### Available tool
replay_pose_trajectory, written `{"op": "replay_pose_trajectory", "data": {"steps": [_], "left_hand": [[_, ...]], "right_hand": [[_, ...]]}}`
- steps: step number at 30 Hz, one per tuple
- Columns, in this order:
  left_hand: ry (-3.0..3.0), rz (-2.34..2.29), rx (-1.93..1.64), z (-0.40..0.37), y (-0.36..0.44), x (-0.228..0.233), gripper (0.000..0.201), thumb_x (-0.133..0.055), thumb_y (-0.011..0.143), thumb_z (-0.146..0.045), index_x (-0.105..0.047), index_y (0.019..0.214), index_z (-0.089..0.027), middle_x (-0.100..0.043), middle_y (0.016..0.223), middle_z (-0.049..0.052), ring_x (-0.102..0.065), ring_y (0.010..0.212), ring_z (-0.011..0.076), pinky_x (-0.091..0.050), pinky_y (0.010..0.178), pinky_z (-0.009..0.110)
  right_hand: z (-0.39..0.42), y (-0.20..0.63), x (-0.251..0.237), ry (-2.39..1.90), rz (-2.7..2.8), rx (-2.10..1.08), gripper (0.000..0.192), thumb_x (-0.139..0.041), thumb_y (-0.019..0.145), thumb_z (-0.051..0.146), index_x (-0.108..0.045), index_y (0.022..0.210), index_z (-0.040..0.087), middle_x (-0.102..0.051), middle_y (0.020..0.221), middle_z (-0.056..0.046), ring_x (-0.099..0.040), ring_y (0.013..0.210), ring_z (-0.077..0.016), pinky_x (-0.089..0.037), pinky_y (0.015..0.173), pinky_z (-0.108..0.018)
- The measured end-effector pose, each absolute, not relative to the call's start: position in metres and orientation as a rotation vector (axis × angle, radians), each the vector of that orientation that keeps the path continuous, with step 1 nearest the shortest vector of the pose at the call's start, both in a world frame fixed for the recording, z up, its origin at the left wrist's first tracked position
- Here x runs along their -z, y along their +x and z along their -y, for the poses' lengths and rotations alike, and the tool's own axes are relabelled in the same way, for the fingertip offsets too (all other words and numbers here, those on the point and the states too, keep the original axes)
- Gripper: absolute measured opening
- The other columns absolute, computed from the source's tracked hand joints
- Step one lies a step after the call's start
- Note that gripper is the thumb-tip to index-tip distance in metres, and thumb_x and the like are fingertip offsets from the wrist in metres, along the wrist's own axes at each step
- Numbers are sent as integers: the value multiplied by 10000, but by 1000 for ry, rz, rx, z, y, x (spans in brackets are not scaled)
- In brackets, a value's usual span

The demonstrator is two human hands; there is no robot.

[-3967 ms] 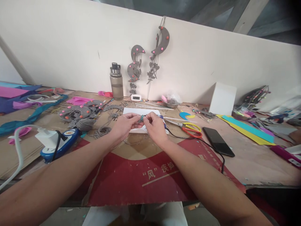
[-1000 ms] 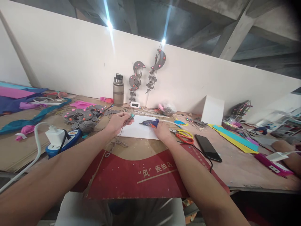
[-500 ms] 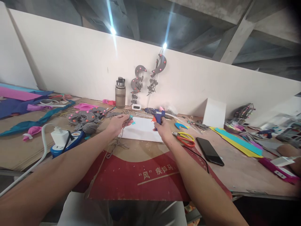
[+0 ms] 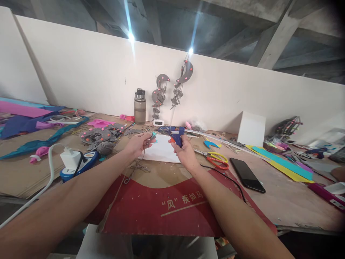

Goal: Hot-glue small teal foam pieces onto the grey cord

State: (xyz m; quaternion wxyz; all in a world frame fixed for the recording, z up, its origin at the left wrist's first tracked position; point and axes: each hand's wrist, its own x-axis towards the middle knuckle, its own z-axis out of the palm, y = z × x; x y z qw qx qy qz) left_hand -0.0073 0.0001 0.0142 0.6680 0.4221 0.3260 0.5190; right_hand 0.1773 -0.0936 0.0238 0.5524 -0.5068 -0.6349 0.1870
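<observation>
My left hand point(image 4: 138, 144) pinches a small teal felt piece point(image 4: 153, 135) between thumb and fingertips. Grey yarn point(image 4: 137, 168) trails below that hand onto the cardboard. In my right hand point(image 4: 188, 154) is a blue hot glue gun point(image 4: 176, 134) with an orange trigger, gripped by its handle. Its nozzle points left, close to the teal piece; whether they touch I cannot tell. Under both hands lies a white board point(image 4: 163, 153), with a teal scrap point(image 4: 155, 141) on it. Scissors with red and yellow handles point(image 4: 217, 160) rest just right of my right hand.
A black phone point(image 4: 247, 175) lies at the right. Left stand a blue power strip point(image 4: 78, 167) with a white charger point(image 4: 70, 158), and grey felt pieces point(image 4: 101, 135) with yarn. Behind are a water bottle point(image 4: 139, 109) and a small clock point(image 4: 159, 123). Grey moon ornaments point(image 4: 185, 73) hang on the wall.
The glue gun in my right hand has moved left, its nozzle now near the teal piece. My left hand keeps its pinch. The whole view has shifted slightly.
</observation>
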Motion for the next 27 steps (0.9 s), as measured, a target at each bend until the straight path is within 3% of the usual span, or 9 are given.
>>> {"op": "replay_pose_trajectory", "data": {"steps": [5, 11, 27], "left_hand": [[968, -741, -1197, -3, -7, -11, 122, -692, 741, -222, -648, 814, -135, -705, 843, 52, -674, 656, 104, -440, 444, 145], [943, -734, -1207, -1, -6, -12, 122, -697, 739, -221, -640, 807, -137, -709, 816, 55, -672, 669, 105, -463, 503, 156], [943, -710, -1221, 3, -3, -16, 67, -677, 747, -172, -624, 758, -132, -697, 742, 67, -676, 689, 126, -477, 539, 174]], "right_hand": [[94, 177, -22, -1272, 1564, -276, 372, -514, 834, 290, -493, 1200, 234, -648, 1060, -58, -588, 849, -172, -504, 727, -305], [100, 176, -26, -1414, 1618, -130, 477, -504, 848, 293, -431, 1310, 203, -626, 1147, -100, -576, 1012, -241, -444, 904, -402], [100, 175, -24, -1372, 1667, -86, 470, -487, 849, 237, -429, 1314, 197, -639, 1114, -100, -563, 1091, -250, -421, 956, -396]]}}
